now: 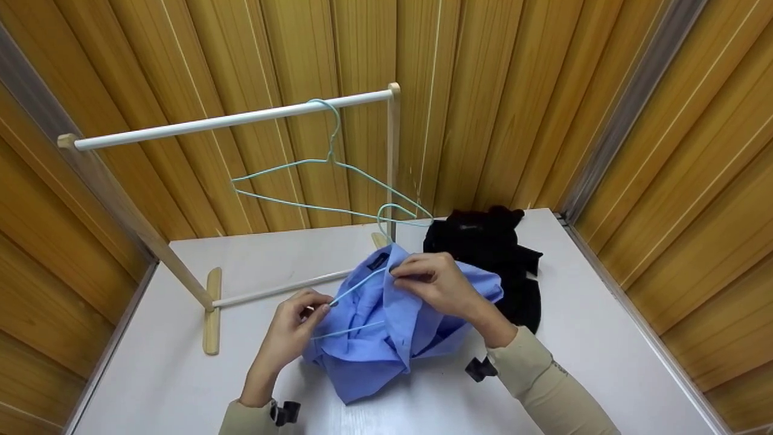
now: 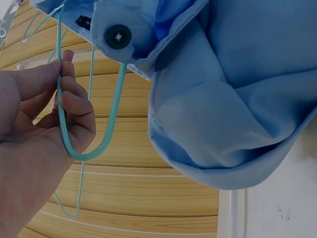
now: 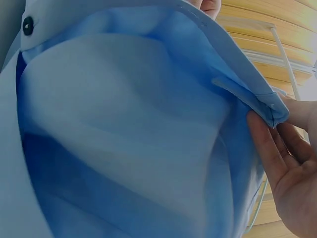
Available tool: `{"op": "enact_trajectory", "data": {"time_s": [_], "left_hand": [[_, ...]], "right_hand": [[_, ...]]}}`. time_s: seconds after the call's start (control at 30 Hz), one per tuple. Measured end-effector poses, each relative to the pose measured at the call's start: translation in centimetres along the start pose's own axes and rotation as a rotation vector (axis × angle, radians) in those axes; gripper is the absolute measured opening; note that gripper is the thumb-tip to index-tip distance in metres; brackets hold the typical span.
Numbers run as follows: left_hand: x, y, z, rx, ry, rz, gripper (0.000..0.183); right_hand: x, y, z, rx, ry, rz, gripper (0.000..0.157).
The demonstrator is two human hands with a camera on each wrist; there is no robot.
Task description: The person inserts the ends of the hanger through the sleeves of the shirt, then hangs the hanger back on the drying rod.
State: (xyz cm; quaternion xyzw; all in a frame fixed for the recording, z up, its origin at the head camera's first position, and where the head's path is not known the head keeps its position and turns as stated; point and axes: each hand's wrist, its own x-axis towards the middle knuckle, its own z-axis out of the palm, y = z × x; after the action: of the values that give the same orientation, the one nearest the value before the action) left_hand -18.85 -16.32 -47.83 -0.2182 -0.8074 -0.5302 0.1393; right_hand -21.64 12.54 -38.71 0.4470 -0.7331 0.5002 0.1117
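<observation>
Beige right sleeve point(image 1: 537, 374) nearest; beyond it our right hand point(image 1: 438, 281) pinches the front edge of the blue shirt point(image 1: 401, 305), our left hand point(image 1: 290, 329) grips the wire hanger point(image 2: 84, 156) near its bare end. Shirt's held over the surface point(image 1: 592, 374), in front of the rack point(image 1: 241, 118). We'd say mid-fitting; next move probably calls for tucking that bare end into the shoulder, cloth kept wide.

Beige left sleeve point(image 1: 244, 420), matching right sleeve point(image 1: 552, 386), 1 short dark strip point(image 1: 560, 367) behind its cuff point(image 1: 506, 348), 2 small black fittings point(image 1: 480, 369) beside the cuffs
</observation>
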Motion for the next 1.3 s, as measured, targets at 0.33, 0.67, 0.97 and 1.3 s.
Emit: {"op": "enact_trajectory", "data": {"time_s": [0.33, 0.67, 0.97, 1.3], "left_hand": [[0.1, 2.9, 0.8, -0.063, 0.005, -0.007, 0.012], [0.0, 3.4, 1.4, -0.104, 0.018, -0.038, 0.011], [0.0, 3.4, 1.8, -0.086, 0.036, -0.024, 0.01], [-0.1, -0.2, 2.8, -0.073, 0.029, -0.028, 0.011]], "right_hand": [[0.1, 0.0, 0.5, 0.026, 0.008, 0.034, 0.014], [-0.6, 1.8, 1.2, 0.093, 0.03, 0.141, 0.016], [-1.4, 3.6, 1.1, 0.023, 0.029, 0.157, 0.017], [-1.6, 2.5, 0.6, -0.118, 0.025, 0.135, 0.011]]}}
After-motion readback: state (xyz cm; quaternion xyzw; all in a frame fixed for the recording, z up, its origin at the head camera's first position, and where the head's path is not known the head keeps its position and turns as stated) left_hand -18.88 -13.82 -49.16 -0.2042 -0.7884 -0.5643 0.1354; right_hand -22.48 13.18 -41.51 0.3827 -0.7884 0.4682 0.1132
